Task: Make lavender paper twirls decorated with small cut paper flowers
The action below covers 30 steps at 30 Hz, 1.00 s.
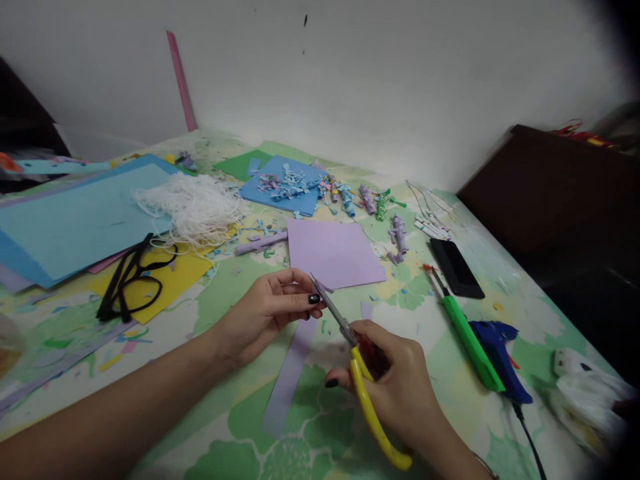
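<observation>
White wall behind, meeting a tabletop (450,347) covered in a green and pale floral cloth, littered with paper scraps.

Left hand (265,310) near the middle, grip pinched on the top end of a lilac paper strip (290,380), thumb and fingertips together, dark polish on the nails. Strip hanging down toward the viewer, lower end lying on the cloth.

Right hand (400,390) just right of it, grip clenched around the yellow handles of scissors (357,360). Blades pointing up and left, tips at the pinched end of the strip, beside the left thumb. Blades nearly closed; hard to tell whether paper sits between them.

Lilac paper square (333,253) flat on the cloth just beyond both hands. Behind that, a blue sheet (280,193) carrying curled paper trimmings (287,181), with small rolled paper pieces (370,200) in blue, lilac and green in a row to its right.

Left side: stacked light-blue sheets (75,223), a tangle of white string (193,207), a yellow sheet (175,277) with black eyeglasses (130,280) on it. Pink stick (181,80) leaning against the wall.

Right side: black phone (456,268), green-handled tool (470,343) lying beside a blue glue gun (500,353) with a black cord, white wires (430,223) near the phone. Dark wooden furniture (550,193) at the right edge.
</observation>
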Each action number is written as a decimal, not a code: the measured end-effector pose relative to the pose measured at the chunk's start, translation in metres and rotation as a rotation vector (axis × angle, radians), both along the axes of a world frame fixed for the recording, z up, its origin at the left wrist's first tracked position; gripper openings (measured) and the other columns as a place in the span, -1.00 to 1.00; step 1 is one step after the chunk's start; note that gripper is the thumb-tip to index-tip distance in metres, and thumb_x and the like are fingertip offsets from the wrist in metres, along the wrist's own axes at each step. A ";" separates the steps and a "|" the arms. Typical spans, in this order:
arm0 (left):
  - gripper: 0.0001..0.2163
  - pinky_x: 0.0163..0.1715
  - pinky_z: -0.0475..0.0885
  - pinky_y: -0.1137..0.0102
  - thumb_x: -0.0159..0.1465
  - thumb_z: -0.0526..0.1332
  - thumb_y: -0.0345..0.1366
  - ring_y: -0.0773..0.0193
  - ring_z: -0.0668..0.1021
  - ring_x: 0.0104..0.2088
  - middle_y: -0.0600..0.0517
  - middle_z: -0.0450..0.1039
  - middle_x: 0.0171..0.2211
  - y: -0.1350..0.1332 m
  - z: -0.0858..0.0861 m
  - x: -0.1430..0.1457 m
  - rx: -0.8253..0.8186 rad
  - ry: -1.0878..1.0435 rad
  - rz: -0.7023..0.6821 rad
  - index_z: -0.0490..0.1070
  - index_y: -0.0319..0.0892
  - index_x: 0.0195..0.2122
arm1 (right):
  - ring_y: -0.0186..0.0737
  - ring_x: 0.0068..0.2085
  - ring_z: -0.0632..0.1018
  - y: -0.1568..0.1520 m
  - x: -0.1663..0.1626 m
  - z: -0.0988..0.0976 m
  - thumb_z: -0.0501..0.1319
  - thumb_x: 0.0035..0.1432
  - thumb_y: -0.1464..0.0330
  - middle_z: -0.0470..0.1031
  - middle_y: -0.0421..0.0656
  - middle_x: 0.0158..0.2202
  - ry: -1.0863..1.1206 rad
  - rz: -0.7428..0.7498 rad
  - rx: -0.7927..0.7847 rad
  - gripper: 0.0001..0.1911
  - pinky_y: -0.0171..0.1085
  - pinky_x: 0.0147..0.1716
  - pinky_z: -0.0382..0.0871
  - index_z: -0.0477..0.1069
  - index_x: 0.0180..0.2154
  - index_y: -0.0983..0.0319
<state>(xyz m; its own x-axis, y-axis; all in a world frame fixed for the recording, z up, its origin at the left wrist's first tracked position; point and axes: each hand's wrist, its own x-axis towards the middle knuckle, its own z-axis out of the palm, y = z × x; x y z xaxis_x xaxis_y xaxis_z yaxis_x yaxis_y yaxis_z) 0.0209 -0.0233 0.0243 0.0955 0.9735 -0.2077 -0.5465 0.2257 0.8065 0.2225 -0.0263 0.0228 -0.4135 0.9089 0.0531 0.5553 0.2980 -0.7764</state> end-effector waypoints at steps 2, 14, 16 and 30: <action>-0.83 -0.39 0.45 0.50 -0.02 0.42 -0.44 0.38 0.54 -0.47 0.04 0.53 -0.46 0.000 -0.001 0.000 0.009 0.014 -0.007 0.48 -0.29 -0.42 | -0.43 -0.59 0.12 0.000 0.000 0.000 0.42 -0.14 0.21 0.09 -0.37 -0.65 0.008 -0.002 -0.017 -0.68 -0.42 -0.64 -0.02 0.37 -0.46 0.25; -0.88 -0.45 0.30 0.54 0.02 0.39 -0.38 0.42 0.49 -0.50 0.04 0.51 -0.53 0.000 -0.005 -0.002 -0.039 0.034 -0.081 0.51 -0.25 -0.41 | -0.42 -0.57 0.09 0.000 0.001 0.000 0.41 -0.15 0.26 0.06 -0.38 -0.64 0.052 0.009 -0.087 -0.72 -0.39 -0.63 -0.05 0.38 -0.44 0.25; -0.88 -0.47 0.29 0.54 0.02 0.39 -0.38 0.41 0.49 -0.51 0.04 0.50 -0.55 0.000 -0.005 -0.002 -0.044 0.020 -0.083 0.50 -0.26 -0.42 | -0.42 -0.57 0.09 0.000 0.001 -0.001 0.41 -0.14 0.26 0.06 -0.38 -0.64 0.038 0.007 -0.064 -0.72 -0.39 -0.62 -0.05 0.38 -0.45 0.26; -0.89 -0.43 0.36 0.49 -0.01 0.40 -0.43 0.39 0.50 -0.50 0.06 0.47 -0.53 -0.001 0.003 0.003 0.003 0.031 -0.031 0.49 -0.28 -0.47 | -0.42 -0.58 0.13 -0.002 -0.001 0.000 0.42 -0.13 0.17 0.10 -0.38 -0.65 -0.012 -0.003 0.003 -0.65 -0.41 -0.64 0.00 0.38 -0.43 0.25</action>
